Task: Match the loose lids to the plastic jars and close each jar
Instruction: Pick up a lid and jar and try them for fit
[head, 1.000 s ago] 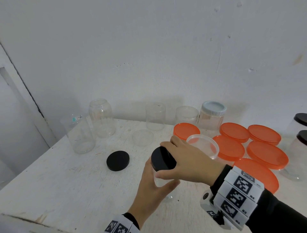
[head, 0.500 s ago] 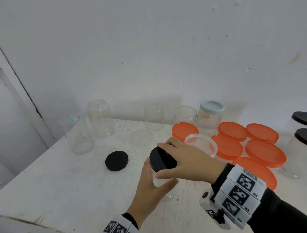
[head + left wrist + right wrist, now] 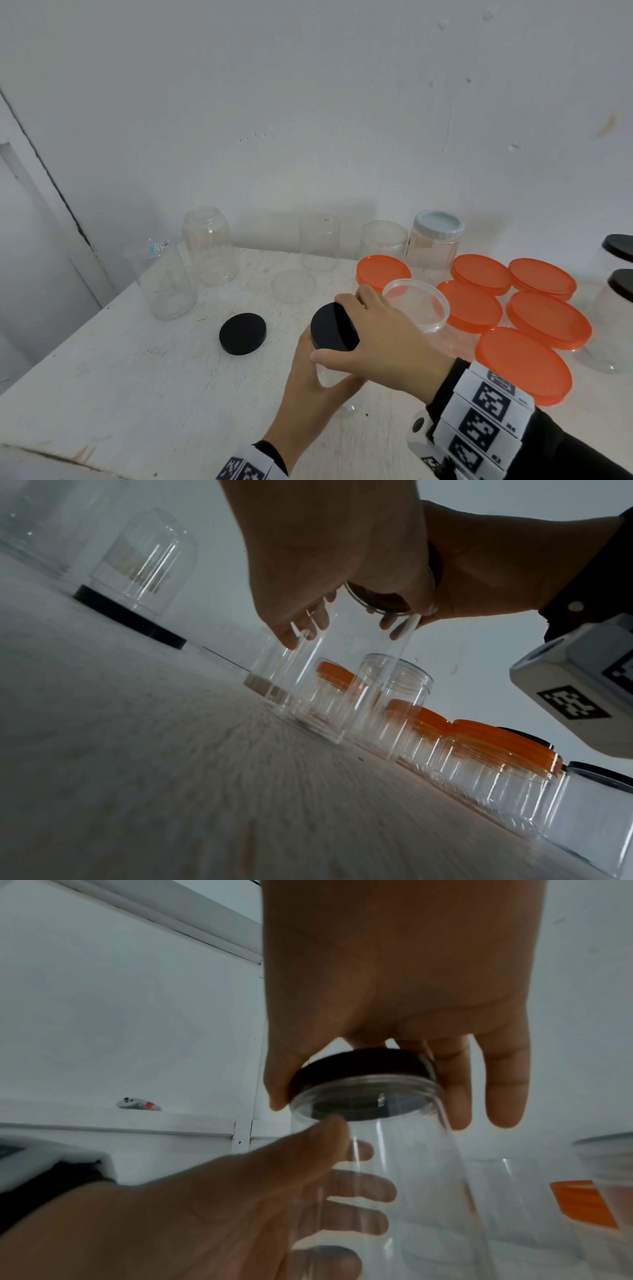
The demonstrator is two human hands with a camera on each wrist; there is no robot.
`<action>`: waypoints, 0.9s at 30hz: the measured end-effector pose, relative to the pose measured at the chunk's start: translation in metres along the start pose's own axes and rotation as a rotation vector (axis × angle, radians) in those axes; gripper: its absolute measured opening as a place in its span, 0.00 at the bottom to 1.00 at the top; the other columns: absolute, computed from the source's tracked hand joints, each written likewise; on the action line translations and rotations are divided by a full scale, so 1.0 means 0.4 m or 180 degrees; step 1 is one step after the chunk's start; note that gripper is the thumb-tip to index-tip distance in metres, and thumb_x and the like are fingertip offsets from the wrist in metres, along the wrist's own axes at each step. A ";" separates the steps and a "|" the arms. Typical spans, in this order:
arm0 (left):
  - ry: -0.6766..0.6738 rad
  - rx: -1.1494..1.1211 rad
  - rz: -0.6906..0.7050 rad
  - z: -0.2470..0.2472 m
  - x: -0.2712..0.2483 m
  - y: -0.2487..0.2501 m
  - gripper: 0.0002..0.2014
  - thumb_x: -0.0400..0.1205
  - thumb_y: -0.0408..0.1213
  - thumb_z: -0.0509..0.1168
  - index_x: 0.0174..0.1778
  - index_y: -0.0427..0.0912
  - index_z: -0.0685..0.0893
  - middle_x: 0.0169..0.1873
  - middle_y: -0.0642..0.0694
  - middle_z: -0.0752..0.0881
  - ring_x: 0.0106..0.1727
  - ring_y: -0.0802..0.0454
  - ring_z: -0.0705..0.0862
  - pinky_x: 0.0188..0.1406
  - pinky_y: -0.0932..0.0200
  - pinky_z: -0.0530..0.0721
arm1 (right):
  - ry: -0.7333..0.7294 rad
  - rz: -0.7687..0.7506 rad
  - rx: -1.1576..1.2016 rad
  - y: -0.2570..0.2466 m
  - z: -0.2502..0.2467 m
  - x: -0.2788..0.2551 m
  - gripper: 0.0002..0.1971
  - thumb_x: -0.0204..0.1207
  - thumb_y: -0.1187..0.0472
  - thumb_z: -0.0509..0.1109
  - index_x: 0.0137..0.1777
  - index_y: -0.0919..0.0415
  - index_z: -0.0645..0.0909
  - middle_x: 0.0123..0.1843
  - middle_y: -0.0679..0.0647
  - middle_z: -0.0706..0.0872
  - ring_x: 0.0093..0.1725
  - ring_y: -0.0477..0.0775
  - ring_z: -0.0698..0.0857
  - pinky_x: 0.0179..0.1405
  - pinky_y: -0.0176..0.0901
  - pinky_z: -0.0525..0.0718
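A clear plastic jar (image 3: pixel 330 377) (image 3: pixel 346 674) (image 3: pixel 411 1177) stands near the table's front middle. My left hand (image 3: pixel 308 387) (image 3: pixel 240 1199) grips its body from the left. My right hand (image 3: pixel 376 339) (image 3: pixel 342 561) (image 3: pixel 394 1001) comes from above and holds a black lid (image 3: pixel 332 327) (image 3: pixel 359 1064) on the jar's mouth, thumb on the near side, fingers round the far rim. A second black lid (image 3: pixel 242 333) lies loose on the table to the left. A clear flat lid (image 3: pixel 293 285) lies behind it.
Open clear jars (image 3: pixel 210 246) stand along the wall, another (image 3: pixel 164 281) at the left. An open wide jar (image 3: pixel 416 305) sits right of my hands, among several orange-lidded jars (image 3: pixel 524 363). A pale-blue-lidded jar (image 3: pixel 436 240) and two black-lidded jars (image 3: pixel 620 274) stand at the back right.
The hands have hardly shifted on the jar and lid; my right hand's grip has turned only slightly. Nothing else has moved.
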State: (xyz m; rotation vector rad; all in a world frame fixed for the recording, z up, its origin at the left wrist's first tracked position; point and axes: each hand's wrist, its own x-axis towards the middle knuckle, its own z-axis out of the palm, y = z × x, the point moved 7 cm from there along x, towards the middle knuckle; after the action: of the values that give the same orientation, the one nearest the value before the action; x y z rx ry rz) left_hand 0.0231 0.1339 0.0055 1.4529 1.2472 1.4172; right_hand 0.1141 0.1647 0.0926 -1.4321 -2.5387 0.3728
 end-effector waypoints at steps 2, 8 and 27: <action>-0.0017 0.0000 0.0028 0.000 0.000 -0.002 0.34 0.67 0.61 0.76 0.65 0.81 0.65 0.63 0.72 0.76 0.68 0.71 0.75 0.53 0.82 0.74 | -0.0171 -0.0119 0.0209 0.005 0.005 0.002 0.38 0.66 0.28 0.66 0.73 0.46 0.65 0.59 0.44 0.67 0.59 0.49 0.70 0.59 0.47 0.77; 0.0024 0.0000 0.0001 -0.002 0.001 -0.013 0.38 0.62 0.68 0.74 0.68 0.76 0.65 0.64 0.69 0.77 0.68 0.67 0.76 0.54 0.77 0.78 | -0.0327 -0.0556 0.0508 0.013 0.016 0.002 0.39 0.71 0.34 0.68 0.79 0.42 0.59 0.70 0.38 0.64 0.69 0.42 0.64 0.67 0.42 0.71; -0.0004 0.0023 -0.0023 -0.001 0.002 -0.025 0.35 0.66 0.57 0.76 0.63 0.84 0.65 0.61 0.74 0.77 0.66 0.72 0.76 0.49 0.81 0.77 | 0.0187 -0.0257 0.0090 0.004 0.026 -0.017 0.42 0.73 0.30 0.61 0.83 0.48 0.56 0.75 0.45 0.64 0.72 0.48 0.66 0.70 0.45 0.70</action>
State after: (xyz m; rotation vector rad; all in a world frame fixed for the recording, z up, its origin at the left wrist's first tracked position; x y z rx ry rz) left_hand 0.0213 0.1370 -0.0037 1.4525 1.2568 1.4080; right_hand 0.1159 0.1584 0.0820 -1.3064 -2.5249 0.3467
